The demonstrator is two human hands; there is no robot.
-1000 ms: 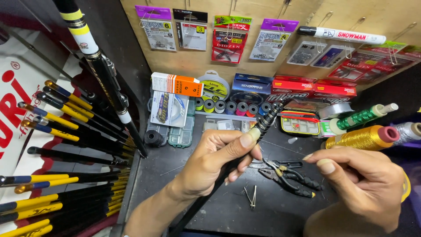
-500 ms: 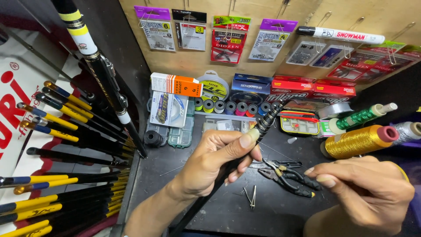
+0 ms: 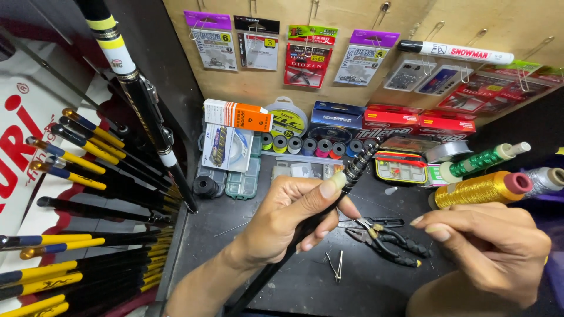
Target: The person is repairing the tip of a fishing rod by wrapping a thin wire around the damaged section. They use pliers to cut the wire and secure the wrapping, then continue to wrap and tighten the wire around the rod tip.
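Note:
My left hand (image 3: pixel 289 220) grips a thin black fishing rod (image 3: pixel 356 169) near its wrapped tip, thumb pressed along the shaft, the rod slanting up to the right over a dark bench (image 3: pixel 235 252). My right hand (image 3: pixel 490 252) is curled at the lower right, fingers pinched together as if on a fine thread; I cannot see the thread clearly. A gold thread spool (image 3: pixel 479 188) lies just above that hand. Black pliers (image 3: pixel 385 238) rest on the bench between both hands.
A rack of black and yellow rods (image 3: pixel 76 176) fills the left. Small colour thread spools (image 3: pixel 305 145), tackle boxes (image 3: pixel 232 176), a green spool (image 3: pixel 482 161) and red boxes (image 3: pixel 420 123) line the back. Hook packets (image 3: pixel 308 56) and a white marker (image 3: pixel 455 51) hang on the board.
My right hand has shifted slightly lower and to the right, away from the rod. The left hand and rod have stayed put.

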